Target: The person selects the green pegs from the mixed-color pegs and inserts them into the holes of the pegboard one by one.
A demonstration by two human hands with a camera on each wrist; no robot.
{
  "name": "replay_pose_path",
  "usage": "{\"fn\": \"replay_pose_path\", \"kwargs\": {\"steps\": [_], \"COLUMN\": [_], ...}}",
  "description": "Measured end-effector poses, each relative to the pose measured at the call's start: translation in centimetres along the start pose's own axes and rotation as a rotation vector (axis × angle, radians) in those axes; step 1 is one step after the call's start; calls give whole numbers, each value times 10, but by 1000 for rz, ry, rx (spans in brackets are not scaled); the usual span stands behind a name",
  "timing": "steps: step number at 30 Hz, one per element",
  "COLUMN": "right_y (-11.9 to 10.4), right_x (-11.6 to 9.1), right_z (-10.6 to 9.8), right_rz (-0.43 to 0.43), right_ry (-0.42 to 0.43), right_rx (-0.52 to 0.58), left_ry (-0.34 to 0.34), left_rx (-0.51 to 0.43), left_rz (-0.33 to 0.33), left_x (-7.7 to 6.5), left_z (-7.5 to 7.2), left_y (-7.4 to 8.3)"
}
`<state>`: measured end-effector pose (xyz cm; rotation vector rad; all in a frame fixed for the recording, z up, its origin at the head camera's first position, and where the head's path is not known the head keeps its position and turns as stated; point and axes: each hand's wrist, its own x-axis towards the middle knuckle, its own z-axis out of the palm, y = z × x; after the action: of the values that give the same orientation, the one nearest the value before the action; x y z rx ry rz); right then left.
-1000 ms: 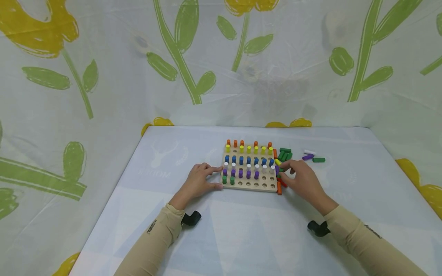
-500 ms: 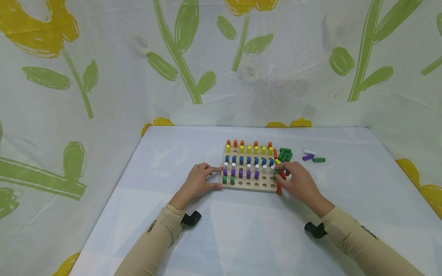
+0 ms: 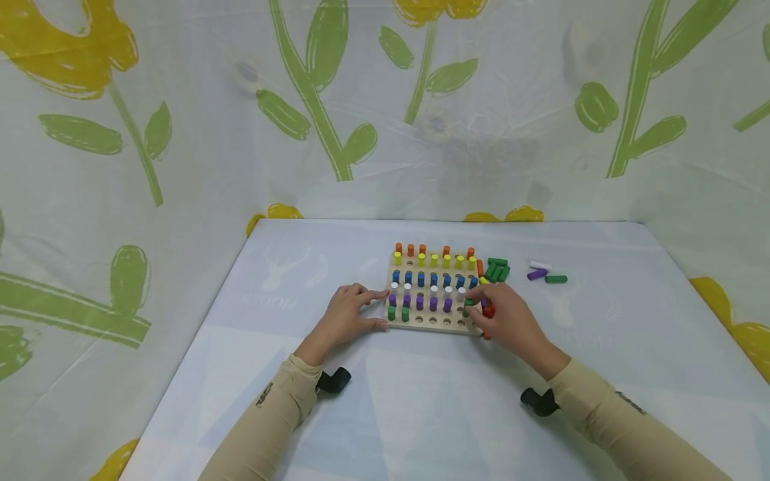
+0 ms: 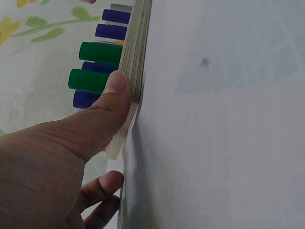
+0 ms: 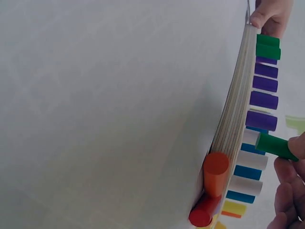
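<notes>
Green peg (image 5: 274, 144) in grip (image 3: 508, 317), near-upright

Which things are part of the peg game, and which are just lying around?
In the job now:
wooden board, touched by left hand
green peg pinched by right hand
pegs standing in the board

Lying loose, perhaps for later:
pile of green pegs
white peg, purple peg and lone green peg, farther right
orange peg and red peg by the board's edge
</notes>
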<state>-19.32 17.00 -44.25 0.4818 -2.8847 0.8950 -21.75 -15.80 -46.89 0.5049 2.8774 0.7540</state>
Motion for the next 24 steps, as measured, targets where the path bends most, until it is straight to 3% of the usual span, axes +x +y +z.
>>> {"fn": "replay_pose_path", "kwargs": {"steps": [24], "right_y": [-16], "right_x": [6], "right_z": [19], "right_rz": [-62], "right_ry": [-45], "right_rx": [21], "left_ry": [3], "left_rx": [9], "left_rz": [-36], "left_x": [1], "left_z": [1], "left_y": [1]}}
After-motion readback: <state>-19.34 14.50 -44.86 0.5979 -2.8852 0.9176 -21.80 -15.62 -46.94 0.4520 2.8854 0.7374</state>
